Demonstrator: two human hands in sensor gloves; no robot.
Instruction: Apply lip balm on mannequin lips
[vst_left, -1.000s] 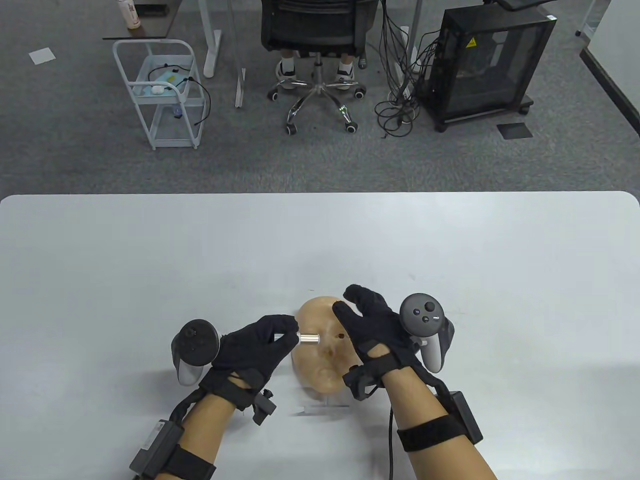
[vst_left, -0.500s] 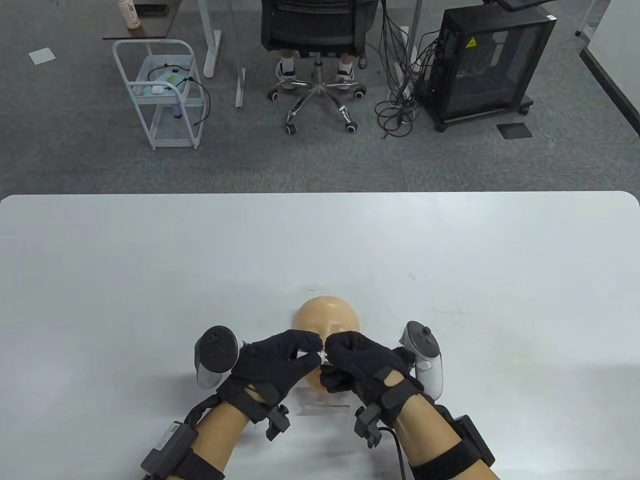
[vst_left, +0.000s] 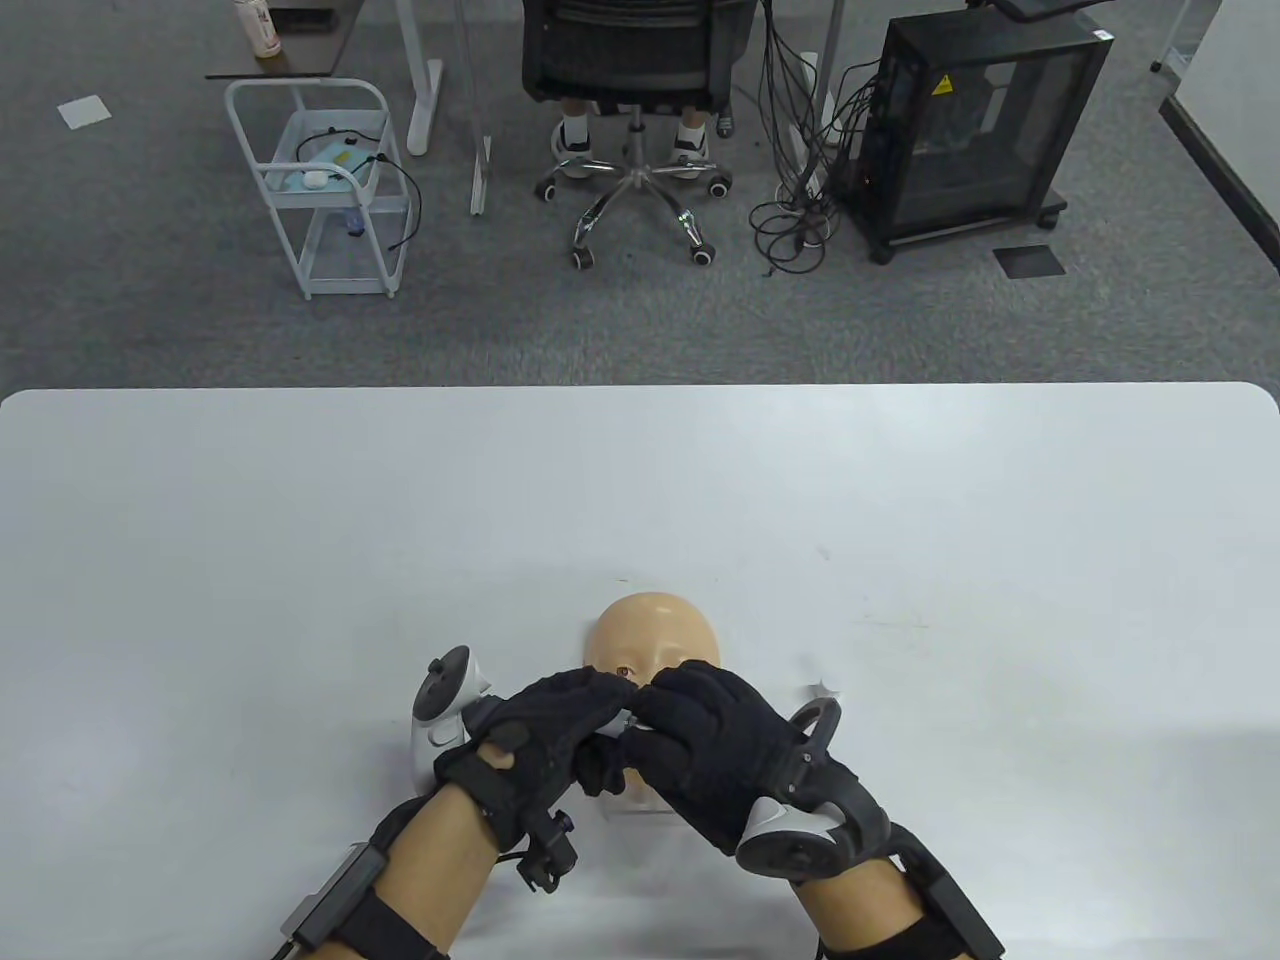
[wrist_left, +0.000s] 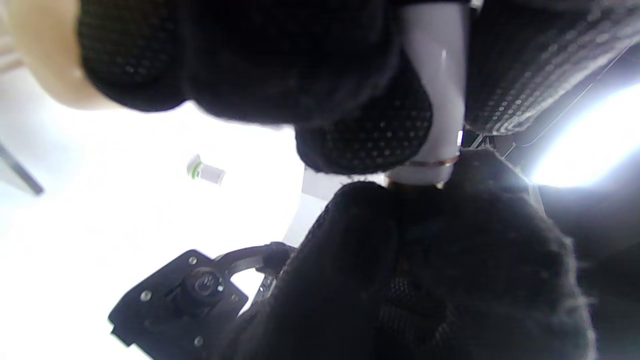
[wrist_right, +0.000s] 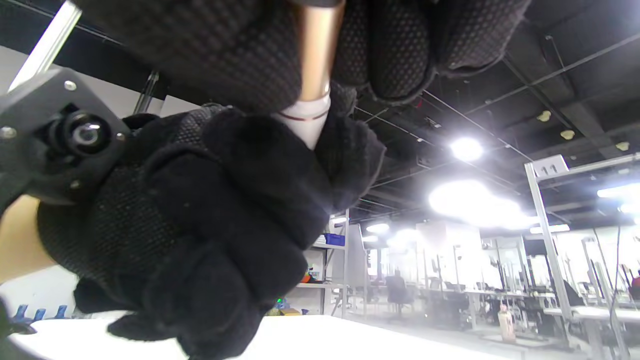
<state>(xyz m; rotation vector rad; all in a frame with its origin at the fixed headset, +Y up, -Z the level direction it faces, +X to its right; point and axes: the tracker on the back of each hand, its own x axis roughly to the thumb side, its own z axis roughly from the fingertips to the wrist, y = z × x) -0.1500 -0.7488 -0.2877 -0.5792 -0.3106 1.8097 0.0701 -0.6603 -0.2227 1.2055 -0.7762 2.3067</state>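
Observation:
A tan mannequin head (vst_left: 655, 632) lies face up on the white table (vst_left: 300, 520). Both gloved hands meet just above its face. My left hand (vst_left: 598, 702) grips the white body of the lip balm tube (wrist_left: 436, 95). My right hand (vst_left: 662, 706) grips the tube's gold end (wrist_right: 315, 50). In the table view only a sliver of the tube (vst_left: 610, 730) shows between the fingers. The mannequin's lips are hidden under the hands; one eye (vst_left: 624, 671) shows.
A small white cylinder (vst_left: 822, 688) lies on the table to the right of the head; the left wrist view shows one with a green ring (wrist_left: 206, 172). A clear stand (vst_left: 640, 808) sits under the head's near end. Office chair and cart stand beyond the table.
My right hand, open over the head a second ago, has come down and closed on the tube's free end. Both wrists have since rolled, turning the trackers outward.

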